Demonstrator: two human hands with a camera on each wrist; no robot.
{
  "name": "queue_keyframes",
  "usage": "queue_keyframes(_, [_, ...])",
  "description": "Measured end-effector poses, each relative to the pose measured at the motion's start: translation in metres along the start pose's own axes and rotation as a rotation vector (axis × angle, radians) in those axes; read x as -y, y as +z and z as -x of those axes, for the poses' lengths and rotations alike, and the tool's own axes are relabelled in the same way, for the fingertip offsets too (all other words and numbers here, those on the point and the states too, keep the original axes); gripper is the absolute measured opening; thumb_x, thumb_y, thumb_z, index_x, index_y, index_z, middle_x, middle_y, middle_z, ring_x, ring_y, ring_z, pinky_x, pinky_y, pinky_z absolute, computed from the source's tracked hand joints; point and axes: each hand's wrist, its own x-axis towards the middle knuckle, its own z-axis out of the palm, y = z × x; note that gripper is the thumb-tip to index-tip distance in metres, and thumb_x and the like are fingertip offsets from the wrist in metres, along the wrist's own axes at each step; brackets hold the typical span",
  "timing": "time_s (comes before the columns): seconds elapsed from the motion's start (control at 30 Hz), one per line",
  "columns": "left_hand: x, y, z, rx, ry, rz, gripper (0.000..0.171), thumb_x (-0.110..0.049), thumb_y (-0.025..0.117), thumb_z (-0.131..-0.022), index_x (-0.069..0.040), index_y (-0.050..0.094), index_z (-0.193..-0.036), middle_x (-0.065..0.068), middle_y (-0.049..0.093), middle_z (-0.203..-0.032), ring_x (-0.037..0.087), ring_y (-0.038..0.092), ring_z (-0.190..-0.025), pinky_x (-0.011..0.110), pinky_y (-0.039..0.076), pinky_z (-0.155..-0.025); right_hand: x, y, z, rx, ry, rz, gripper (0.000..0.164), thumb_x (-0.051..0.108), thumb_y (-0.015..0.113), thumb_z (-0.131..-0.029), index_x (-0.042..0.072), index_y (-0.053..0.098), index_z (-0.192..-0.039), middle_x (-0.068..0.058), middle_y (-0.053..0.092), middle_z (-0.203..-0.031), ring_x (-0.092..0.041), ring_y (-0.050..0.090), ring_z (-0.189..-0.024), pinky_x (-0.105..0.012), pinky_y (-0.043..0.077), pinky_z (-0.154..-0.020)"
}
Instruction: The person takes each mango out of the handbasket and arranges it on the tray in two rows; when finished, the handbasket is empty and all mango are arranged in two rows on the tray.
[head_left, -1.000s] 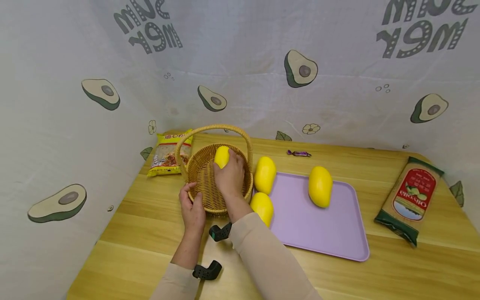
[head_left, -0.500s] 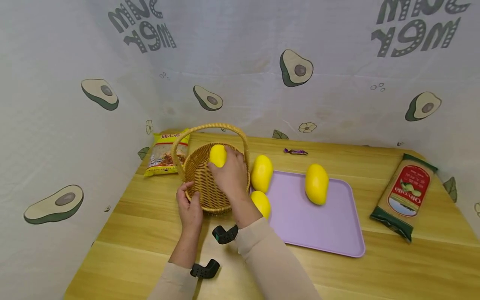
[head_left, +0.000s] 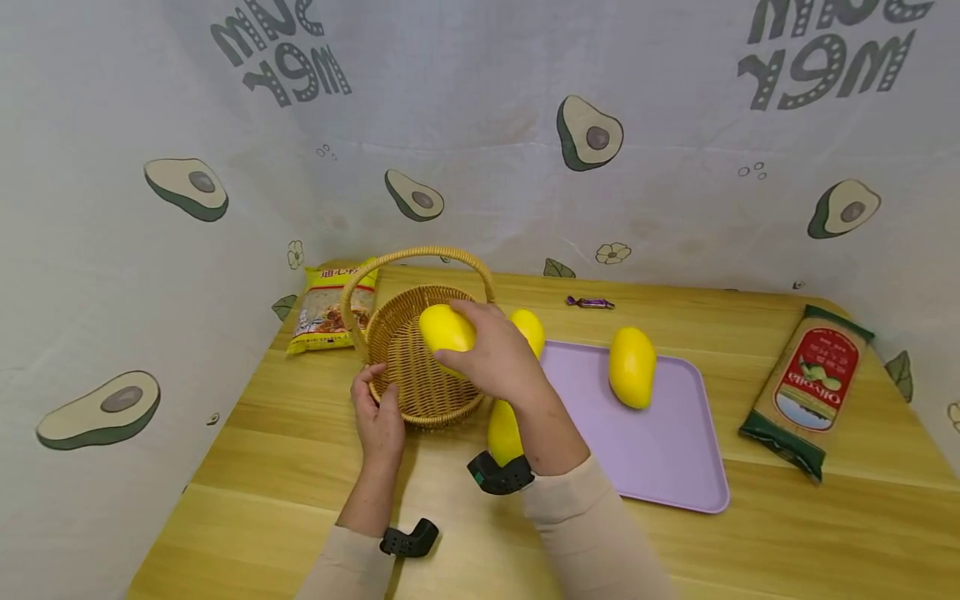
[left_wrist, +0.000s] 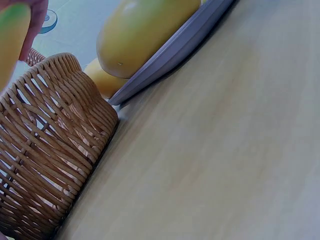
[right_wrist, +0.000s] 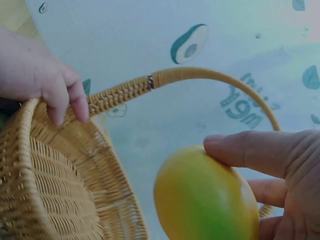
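Note:
My right hand (head_left: 498,354) holds a yellow mango (head_left: 445,327) above the right part of the wicker basket (head_left: 416,392). In the right wrist view, thumb and fingers grip one side of this mango (right_wrist: 200,200), which has a green patch. My left hand (head_left: 382,425) grips the basket's near-left rim, with fingers (right_wrist: 59,102) hooked over it. A second mango (head_left: 528,329) and a third mango (head_left: 504,437) lie right of the basket, partly hidden by my right hand and wrist. Another mango (head_left: 632,367) rests on the purple tray (head_left: 667,450).
The basket's tall handle (head_left: 435,252) arches over its far side. A yellow food packet (head_left: 330,312) lies behind it at left. A purple-wrapped candy (head_left: 590,302) sits behind the tray. An Olivoilà packet (head_left: 810,387) lies at far right. Printed cloth (head_left: 480,183) hangs around the table.
My right hand has lifted the mango up out of the basket and shifted slightly right, toward me. The left hand stays on the rim.

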Motion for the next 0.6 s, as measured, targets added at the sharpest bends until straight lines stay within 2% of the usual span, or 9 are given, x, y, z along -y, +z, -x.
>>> queue_keyframes(0.2, [0.001, 0.0, 0.002, 0.014, 0.005, 0.001, 0.033, -0.002, 0.048, -0.1, 0.002, 0.048, -0.132, 0.016, 0.036, -0.153, 0.029, 0.02, -0.155, 0.053, 0.013, -0.126, -0.014, -0.02, 0.017, 0.066, -0.001, 0.034, 0.072, 0.032, 0.079, -0.087, 0.021, 0.049, -0.152, -0.008, 0.048, -0.155, -0.031, 0.055, -0.127, -0.053, 0.048, -0.101])
queue_keyframes(0.4, [0.002, -0.001, 0.001, 0.017, -0.007, 0.0, 0.033, -0.003, 0.048, -0.1, 0.001, 0.048, -0.133, 0.015, 0.036, -0.155, 0.029, 0.018, -0.156, 0.054, 0.013, -0.126, -0.035, -0.038, 0.035, 0.123, -0.04, 0.116, 0.07, 0.029, 0.08, -0.087, 0.023, 0.05, -0.15, -0.007, 0.048, -0.154, -0.03, 0.056, -0.124, -0.052, 0.049, -0.098])
queue_keyframes(0.6, [0.002, -0.001, 0.001, 0.021, -0.008, -0.004, 0.032, -0.004, 0.047, -0.101, 0.001, 0.047, -0.132, 0.015, 0.035, -0.155, 0.03, 0.018, -0.156, 0.055, 0.013, -0.125, -0.055, -0.048, 0.056, 0.136, -0.035, 0.175, 0.077, 0.023, 0.082, -0.085, 0.023, 0.047, -0.153, -0.013, 0.047, -0.151, -0.031, 0.058, -0.121, -0.054, 0.05, -0.1])
